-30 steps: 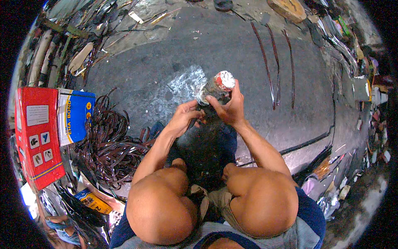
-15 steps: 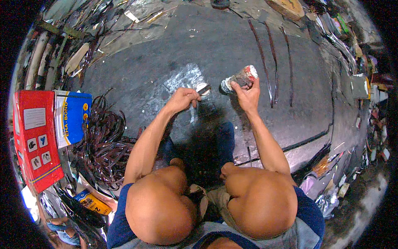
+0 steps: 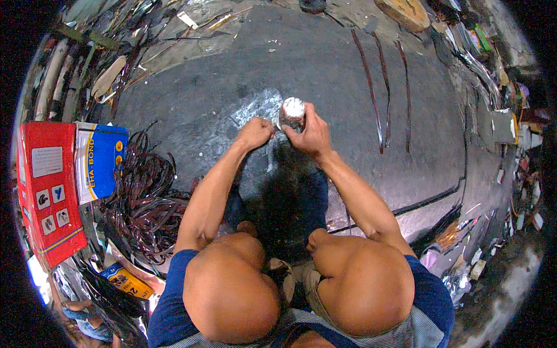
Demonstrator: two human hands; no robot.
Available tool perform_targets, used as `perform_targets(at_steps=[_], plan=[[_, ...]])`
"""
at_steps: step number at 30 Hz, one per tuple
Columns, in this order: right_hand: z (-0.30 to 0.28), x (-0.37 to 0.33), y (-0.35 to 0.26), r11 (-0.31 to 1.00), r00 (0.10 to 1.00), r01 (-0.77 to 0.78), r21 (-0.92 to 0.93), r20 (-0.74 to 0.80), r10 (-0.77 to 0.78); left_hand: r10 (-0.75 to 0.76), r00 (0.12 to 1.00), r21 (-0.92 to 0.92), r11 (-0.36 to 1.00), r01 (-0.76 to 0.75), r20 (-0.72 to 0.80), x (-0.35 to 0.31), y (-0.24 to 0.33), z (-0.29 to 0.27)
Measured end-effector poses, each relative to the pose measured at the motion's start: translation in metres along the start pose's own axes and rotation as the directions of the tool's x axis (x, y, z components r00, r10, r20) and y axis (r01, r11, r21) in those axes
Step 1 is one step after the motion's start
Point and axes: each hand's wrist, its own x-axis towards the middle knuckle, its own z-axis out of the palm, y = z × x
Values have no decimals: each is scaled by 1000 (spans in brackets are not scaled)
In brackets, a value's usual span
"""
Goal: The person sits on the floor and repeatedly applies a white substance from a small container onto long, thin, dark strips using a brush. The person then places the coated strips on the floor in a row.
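My right hand (image 3: 312, 136) is wrapped round a small can (image 3: 294, 109). Its white-crusted round end faces up, and its side is dark and smeared. Close beside the can, touching or nearly so, my left hand (image 3: 256, 133) is closed in a pinch. A short dark strip showed in those fingers a moment ago; now the fingers and can mostly hide it. Under both hands lies a dark flat sheet (image 3: 197, 104) with a whitish smeared patch (image 3: 264, 104). A white round thing seen there earlier is now largely covered.
Three narrow dark strips (image 3: 383, 81) lie on the sheet at the right. Left of my legs is a tangled heap of glossy brown strips (image 3: 145, 197), beside a red box (image 3: 52, 191) and a blue-and-white box (image 3: 103, 162). A wooden block (image 3: 404, 13) sits far right; scraps line the edges.
My right hand has brought the can leftward to my left hand and turned it from lying tilted to end-up. My left hand has stayed nearly in place.
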Motion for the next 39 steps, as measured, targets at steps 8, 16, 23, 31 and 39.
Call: perform_targets(at_steps=[8,16,23,31,39], plan=[[10,-14,-4,975,979,196,-108,-31,-200,328,876,69,943,-325,-354,-42,45,1],[21,-8,50,920,945,-322,224,133,299,426,827,-73,873,-482,-368,-42,67,7],[32,3,67,840,896,-440,318,91,435,407,848,-42,894,-446,-340,-43,78,3],[1,11,30,772,866,-425,473,-36,499,452,815,-23,870,-493,-362,-33,65,9],[-142,29,-58,692,857,-199,694,-220,466,446,836,-35,876,-481,-320,-29,59,7]])
